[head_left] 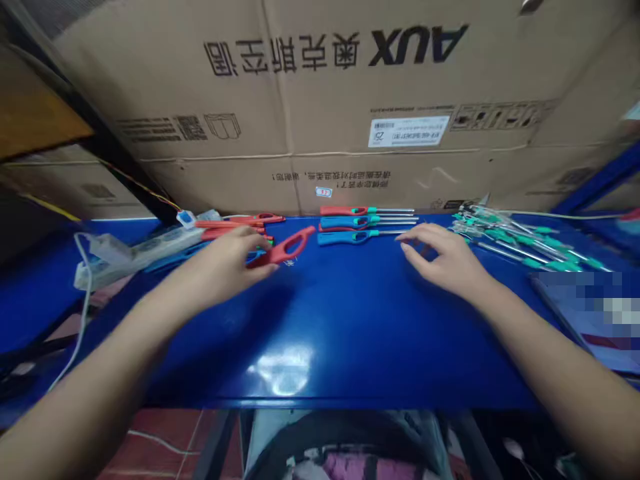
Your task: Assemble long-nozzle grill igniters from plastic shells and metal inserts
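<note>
My left hand (221, 265) is closed around a red lighter handle (287, 248), its looped end pointing right above the blue table. Under and behind that hand lie more red and blue lighter handles (233, 227). At the back middle, a small stack of assembled lighters (350, 223) in red and blue has metal rods pointing right. My right hand (445, 257) hovers by the rod tips, its thumb and fingers apart and nothing visible between them. Just beyond it is a pile of metal lighter rods with green parts (525, 237).
A large cardboard box (320, 100) with upside-down print stands along the back of the blue table (350, 320). On the left lies a white power strip (145, 253) with cables. A partly blurred-out flat screen (600, 320) is at the right edge.
</note>
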The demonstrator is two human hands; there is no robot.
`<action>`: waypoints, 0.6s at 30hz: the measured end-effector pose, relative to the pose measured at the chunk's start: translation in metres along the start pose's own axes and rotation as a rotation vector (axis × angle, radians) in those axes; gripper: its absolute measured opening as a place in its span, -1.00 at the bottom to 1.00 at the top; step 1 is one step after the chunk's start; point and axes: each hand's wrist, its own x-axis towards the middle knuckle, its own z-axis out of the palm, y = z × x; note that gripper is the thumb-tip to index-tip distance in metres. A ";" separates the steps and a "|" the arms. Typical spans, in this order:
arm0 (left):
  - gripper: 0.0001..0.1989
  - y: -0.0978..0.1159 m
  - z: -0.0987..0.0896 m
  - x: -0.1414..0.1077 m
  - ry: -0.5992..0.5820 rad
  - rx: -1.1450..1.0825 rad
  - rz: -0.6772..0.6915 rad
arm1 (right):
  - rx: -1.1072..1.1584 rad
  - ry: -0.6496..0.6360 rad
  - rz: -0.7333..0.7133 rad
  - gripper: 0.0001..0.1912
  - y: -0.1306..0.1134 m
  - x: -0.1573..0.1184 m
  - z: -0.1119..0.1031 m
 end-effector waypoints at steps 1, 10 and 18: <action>-0.74 0.014 0.008 0.000 -0.034 -0.017 0.032 | 0.048 -0.033 -0.032 -0.86 -0.006 -0.001 0.001; -0.76 0.066 0.085 0.010 -0.085 -0.265 0.217 | 0.089 -0.483 -0.198 -0.79 -0.045 -0.009 0.012; -0.60 0.059 0.100 0.006 0.047 -0.443 0.232 | 0.063 -0.596 -0.174 -0.87 -0.037 -0.010 0.024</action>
